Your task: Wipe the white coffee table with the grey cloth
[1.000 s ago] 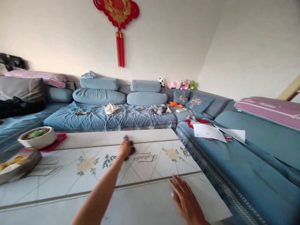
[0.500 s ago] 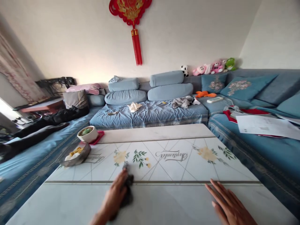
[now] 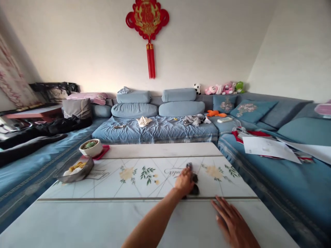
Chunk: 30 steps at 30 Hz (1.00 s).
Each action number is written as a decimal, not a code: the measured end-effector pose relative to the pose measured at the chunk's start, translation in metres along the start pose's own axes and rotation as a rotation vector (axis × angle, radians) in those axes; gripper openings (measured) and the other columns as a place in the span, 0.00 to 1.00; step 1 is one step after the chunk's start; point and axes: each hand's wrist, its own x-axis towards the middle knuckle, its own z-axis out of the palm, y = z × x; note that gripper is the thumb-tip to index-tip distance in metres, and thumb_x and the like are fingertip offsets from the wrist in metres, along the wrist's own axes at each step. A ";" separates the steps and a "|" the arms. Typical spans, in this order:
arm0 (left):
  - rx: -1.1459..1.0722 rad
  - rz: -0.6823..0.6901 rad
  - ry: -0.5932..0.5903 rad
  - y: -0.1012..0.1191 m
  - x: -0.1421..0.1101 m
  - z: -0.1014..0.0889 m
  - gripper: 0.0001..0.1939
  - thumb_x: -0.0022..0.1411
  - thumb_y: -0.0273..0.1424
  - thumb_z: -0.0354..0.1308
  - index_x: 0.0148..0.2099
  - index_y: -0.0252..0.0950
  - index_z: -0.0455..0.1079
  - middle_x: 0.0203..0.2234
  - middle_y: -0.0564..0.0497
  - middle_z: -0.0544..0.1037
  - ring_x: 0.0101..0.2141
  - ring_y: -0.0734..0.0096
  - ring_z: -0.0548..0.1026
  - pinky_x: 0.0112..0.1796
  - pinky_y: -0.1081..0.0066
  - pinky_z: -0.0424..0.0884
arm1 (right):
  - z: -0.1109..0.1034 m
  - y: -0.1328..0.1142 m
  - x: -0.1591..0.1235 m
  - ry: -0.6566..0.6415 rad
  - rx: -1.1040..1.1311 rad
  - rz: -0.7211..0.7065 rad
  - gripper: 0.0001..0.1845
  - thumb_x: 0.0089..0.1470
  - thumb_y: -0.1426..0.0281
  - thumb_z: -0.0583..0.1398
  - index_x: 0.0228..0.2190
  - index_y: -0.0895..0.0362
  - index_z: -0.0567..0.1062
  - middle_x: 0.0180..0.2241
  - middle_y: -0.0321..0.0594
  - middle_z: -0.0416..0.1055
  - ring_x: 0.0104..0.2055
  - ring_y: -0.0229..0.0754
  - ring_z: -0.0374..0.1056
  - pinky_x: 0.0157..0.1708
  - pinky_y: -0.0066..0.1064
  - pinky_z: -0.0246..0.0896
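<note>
My left hand (image 3: pixel 184 181) reaches over the printed band of the white table (image 3: pixel 90 220), its fingers closed on a dark cloth (image 3: pixel 195 189). The cloth lies against the tabletop, bunched under and beside the hand, and covers part of the word "September". To the right, near the front, my right hand (image 3: pixel 232 220) rests palm down on the table with its fingers stretched out. Nothing is in it.
A translucent bowl (image 3: pixel 85 170) with yellowish pieces stands on the table's left side. Behind it are a white plant pot (image 3: pixel 97 148) and a red mat (image 3: pixel 104 151). A blue sofa (image 3: pixel 124 134) surrounds the table, with paper sheets (image 3: pixel 269 148) on its right part.
My left hand has swept the cloth to the right and farther across the table. My right hand still lies flat on the tabletop. The view has shifted slightly.
</note>
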 end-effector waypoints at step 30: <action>0.021 -0.160 0.167 -0.028 -0.049 -0.011 0.34 0.76 0.22 0.61 0.80 0.23 0.69 0.83 0.23 0.65 0.84 0.38 0.62 0.83 0.47 0.58 | 0.007 -0.008 -0.004 -0.237 0.214 0.241 0.34 0.85 0.59 0.50 0.81 0.55 0.72 0.81 0.49 0.67 0.81 0.57 0.67 0.77 0.59 0.72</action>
